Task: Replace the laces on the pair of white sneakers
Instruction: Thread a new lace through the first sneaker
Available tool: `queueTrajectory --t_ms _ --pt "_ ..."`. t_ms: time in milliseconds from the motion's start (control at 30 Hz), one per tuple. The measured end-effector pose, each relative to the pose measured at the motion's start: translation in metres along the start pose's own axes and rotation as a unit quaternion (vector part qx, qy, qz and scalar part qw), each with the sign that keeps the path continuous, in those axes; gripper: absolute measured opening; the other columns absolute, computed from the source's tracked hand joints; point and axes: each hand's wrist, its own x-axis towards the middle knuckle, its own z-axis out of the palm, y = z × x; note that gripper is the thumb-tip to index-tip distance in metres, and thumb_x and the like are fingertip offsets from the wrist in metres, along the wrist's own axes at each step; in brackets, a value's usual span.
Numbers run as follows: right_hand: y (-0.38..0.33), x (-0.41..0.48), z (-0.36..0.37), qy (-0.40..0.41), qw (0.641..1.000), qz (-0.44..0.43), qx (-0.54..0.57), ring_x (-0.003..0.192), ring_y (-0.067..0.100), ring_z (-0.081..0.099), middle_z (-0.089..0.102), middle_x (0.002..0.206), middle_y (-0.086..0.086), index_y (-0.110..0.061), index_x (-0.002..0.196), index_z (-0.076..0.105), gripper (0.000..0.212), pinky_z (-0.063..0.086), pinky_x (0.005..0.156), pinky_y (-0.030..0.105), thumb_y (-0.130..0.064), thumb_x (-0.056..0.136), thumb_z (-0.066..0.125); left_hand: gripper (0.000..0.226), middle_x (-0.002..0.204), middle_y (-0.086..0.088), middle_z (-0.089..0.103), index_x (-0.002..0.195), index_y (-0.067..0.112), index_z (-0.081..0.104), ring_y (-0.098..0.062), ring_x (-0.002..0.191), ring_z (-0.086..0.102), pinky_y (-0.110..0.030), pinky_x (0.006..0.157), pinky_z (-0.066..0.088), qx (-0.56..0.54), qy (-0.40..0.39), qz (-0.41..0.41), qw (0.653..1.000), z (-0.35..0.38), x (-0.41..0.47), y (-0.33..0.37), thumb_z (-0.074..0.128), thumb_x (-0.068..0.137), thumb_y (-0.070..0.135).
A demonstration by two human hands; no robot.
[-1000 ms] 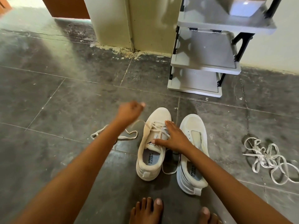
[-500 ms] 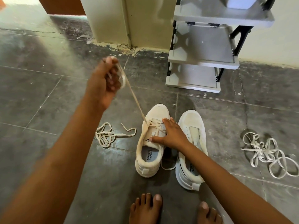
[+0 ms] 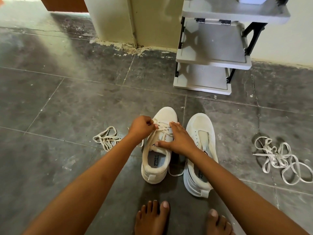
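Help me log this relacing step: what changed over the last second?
The left hand, which had swung up half a second ago pulling the lace taut, came back down to the eyelets of the laced sneaker and pinches the lace there. The right hand stayed pressed on that sneaker's tongue. The unlaced sneaker and the lace pile at right stayed put.

Left hand (image 3: 141, 128) pinches lace (image 3: 163, 128); right hand (image 3: 179, 139) flat.
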Motion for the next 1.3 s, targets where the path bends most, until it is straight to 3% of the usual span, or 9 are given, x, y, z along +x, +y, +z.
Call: queueTrajectory --t_ms 167,300,433,567,700,833,1000,1167,1300 --pt "0.0 0.002 0.002 0.006 1.0 -0.005 -0.029 0.146 0.02 0.006 0.011 0.158 0.003 -0.014 0.15 0.01 0.109 0.011 0.116 0.035 -0.067 0.071 0.063 0.024 0.054 0.004 0.05 0.065 0.012 0.058 -0.005 0.046 0.04 -0.021 0.05 0.034 -0.154 0.038 -0.003 0.987 -0.002 -0.004 -0.001 0.07 0.083 0.021" --pt "-0.006 -0.001 -0.002 0.007 0.999 0.016 0.038 0.135 0.024 0.034 0.023 0.154 0.002 -0.016 0.146 0.022 0.102 0.034 0.105 0.038 -0.07 0.07 0.061 0.03 0.069 0.004 0.056 0.084 0.012 0.062 -0.011 0.064 0.05 -0.025 0.059 0.038 -0.007 0.022 -0.002 1.0 -0.013 -0.003 -0.003 0.068 0.082 0.041" --pt "-0.003 -0.008 -0.011 0.09 0.993 0.04 0.062 0.099 0.025 0.058 0.059 0.111 0.007 -0.011 0.115 0.054 0.049 0.047 0.081 0.035 -0.05 0.086 0.057 0.034 0.067 0.004 0.055 0.074 0.015 0.057 -0.011 0.064 0.051 -0.023 0.054 0.036 0.059 -0.049 -0.016 0.997 -0.015 -0.007 -0.002 0.069 0.079 0.046" --pt "-0.007 -0.016 -0.025 0.102 0.994 0.014 0.026 0.088 0.027 0.059 0.064 0.094 0.01 -0.008 0.095 0.058 0.013 0.046 0.076 0.035 -0.018 0.093 0.049 0.039 0.066 -0.005 0.053 0.077 0.004 0.061 -0.018 0.062 0.047 -0.026 0.058 0.036 0.068 -0.037 -0.018 0.997 -0.016 -0.013 0.001 0.06 0.088 0.041" --pt "-0.013 -0.022 -0.062 0.103 0.972 0.02 0.212 0.083 0.022 0.05 0.055 0.088 0.011 -0.006 0.087 0.053 0.021 0.04 0.078 0.033 -0.014 0.097 0.036 0.027 0.07 -0.009 0.048 0.085 0.004 0.064 -0.019 0.064 0.041 -0.027 0.056 0.03 0.028 -0.029 -0.059 0.997 -0.023 -0.016 0.004 0.054 0.092 0.028" --pt "-0.015 -0.031 -0.086 0.156 0.878 0.093 0.443 0.07 0.022 0.056 0.065 0.074 0.011 -0.006 0.063 0.058 0.036 0.046 0.07 0.034 -0.012 0.09 0.034 0.026 0.075 -0.006 0.05 0.093 0.005 0.065 -0.018 0.066 0.043 -0.027 0.055 0.031 -0.03 -0.018 -0.06 0.998 -0.028 -0.02 0.009 0.039 0.092 0.008" --pt "-0.013 -0.034 -0.073 0.209 0.965 0.01 0.158 0.074 0.021 0.056 0.064 0.079 0.012 -0.007 0.075 0.056 0.018 0.042 0.067 0.031 -0.013 0.09 0.049 0.03 0.085 -0.011 0.062 0.105 0.003 0.059 -0.012 0.064 0.052 -0.018 0.057 0.043 -0.043 -0.01 0.013 0.999 -0.029 -0.024 0.019 0.035 0.091 -0.008" --pt "-0.019 -0.028 -0.031 0.051 0.99 0.012 0.133 0.087 0.014 0.057 0.061 0.093 -0.002 -0.013 0.106 0.062 0.036 0.045 0.078 0.027 -0.033 0.078 0.073 0.018 0.088 -0.015 0.063 0.097 0.005 0.054 -0.014 0.063 0.061 -0.015 0.056 0.053 -0.102 -0.029 0.023 0.994 -0.017 -0.03 0.029 0.046 0.09 -0.009" --pt "-0.018 -0.029 -0.013 0.069 0.988 0.042 0.129 0.091 0.014 0.058 0.063 0.1 0.001 -0.013 0.108 0.061 0.043 0.044 0.079 0.025 -0.035 0.074 0.074 0.02 0.082 -0.013 0.066 0.091 0.01 0.055 -0.023 0.072 0.066 -0.033 0.073 0.055 -0.031 -0.011 0.039 0.999 -0.005 -0.032 0.031 0.048 0.085 -0.008"
